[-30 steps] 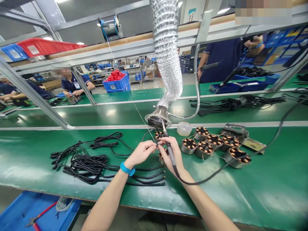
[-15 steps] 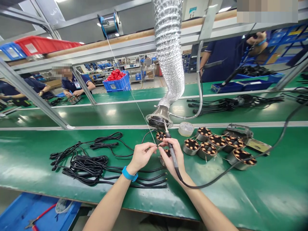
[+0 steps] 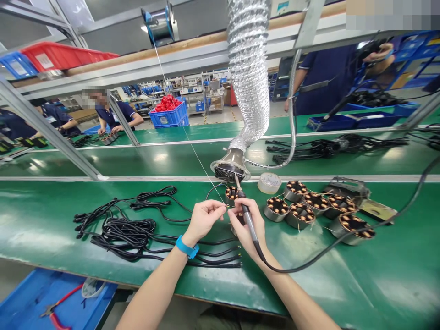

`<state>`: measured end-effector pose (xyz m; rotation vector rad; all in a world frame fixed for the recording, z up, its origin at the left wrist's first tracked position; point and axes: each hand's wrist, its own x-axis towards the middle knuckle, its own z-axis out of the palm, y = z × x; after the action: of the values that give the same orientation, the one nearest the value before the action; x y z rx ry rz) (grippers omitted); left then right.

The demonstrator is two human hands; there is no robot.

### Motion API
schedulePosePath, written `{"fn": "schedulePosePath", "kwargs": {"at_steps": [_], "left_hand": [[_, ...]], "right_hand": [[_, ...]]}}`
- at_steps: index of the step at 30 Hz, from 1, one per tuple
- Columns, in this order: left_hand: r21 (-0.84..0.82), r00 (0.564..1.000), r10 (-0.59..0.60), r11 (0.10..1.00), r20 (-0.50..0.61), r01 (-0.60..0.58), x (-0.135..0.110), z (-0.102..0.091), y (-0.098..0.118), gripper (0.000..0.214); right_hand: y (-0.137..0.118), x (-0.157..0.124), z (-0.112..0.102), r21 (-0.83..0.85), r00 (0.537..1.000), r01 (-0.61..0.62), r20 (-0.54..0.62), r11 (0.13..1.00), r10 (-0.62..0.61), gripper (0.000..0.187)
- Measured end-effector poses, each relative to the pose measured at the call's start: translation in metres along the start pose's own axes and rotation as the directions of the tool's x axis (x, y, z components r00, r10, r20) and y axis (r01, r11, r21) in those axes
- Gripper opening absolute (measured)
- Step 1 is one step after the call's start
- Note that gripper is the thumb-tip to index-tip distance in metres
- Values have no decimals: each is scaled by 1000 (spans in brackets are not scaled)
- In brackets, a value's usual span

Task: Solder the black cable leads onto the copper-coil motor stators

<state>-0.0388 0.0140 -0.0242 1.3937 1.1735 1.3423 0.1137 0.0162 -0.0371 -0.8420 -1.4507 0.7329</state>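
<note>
- Landmark: silver duct [image 3: 249,68], hanging over the green desk [image 3: 309,284].
- Left hand [image 3: 204,220], below the duct: grip narrow, thumb and finger pinching a thin strand [image 3: 200,161] that leads up to a spool [image 3: 160,25] left of the duct; fingertip detail too small to tell.
- Right hand [image 3: 244,233], below the duct: grip closed round a soldering iron [image 3: 250,223], tip toward the duct's mouth.
- Wound stators [image 3: 300,218]: six lower right of the duct, two beneath it, one partly hidden by the right hand.
- Black cables [image 3: 129,231]: lower left of the duct.
- Blue crate [image 3: 167,120], left of and beyond the duct: heaped red pieces.
- Blue tray [image 3: 24,307], far lower left of the duct: red-handled pliers [image 3: 52,309] inside.
</note>
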Motion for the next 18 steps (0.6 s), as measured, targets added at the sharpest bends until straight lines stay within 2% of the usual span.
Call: {"fn": "schedulePosePath", "kwargs": {"at_steps": [3,7,10,12,14,18], "left_hand": [[-24,1000,-11,1000,-19,11,1,-1,1,24],[28,999,-17,999,43,16,0,0,1,15],[159,994,17,987,111,-35,-3,2,-1,12],[282,988,44,956,145,-84,-5,3,-1,15],[362,983,48,925,179,-112,-7,2,1,20],[343,977,24,934,213,-98,-7,-3,12,24]], "right_hand": [[-1,-1,0,-26,1000,5,15,1000,-4,23],[-6,2,-3,-192,985,172,3,966,-175,33],[-9,4,-2,-207,957,289,47,935,-285,36],[-10,4,0,-187,946,325,64,927,-318,34],[-9,3,1,-171,945,325,71,930,-318,31],[-7,4,-4,-157,970,243,66,957,-236,27]]}}
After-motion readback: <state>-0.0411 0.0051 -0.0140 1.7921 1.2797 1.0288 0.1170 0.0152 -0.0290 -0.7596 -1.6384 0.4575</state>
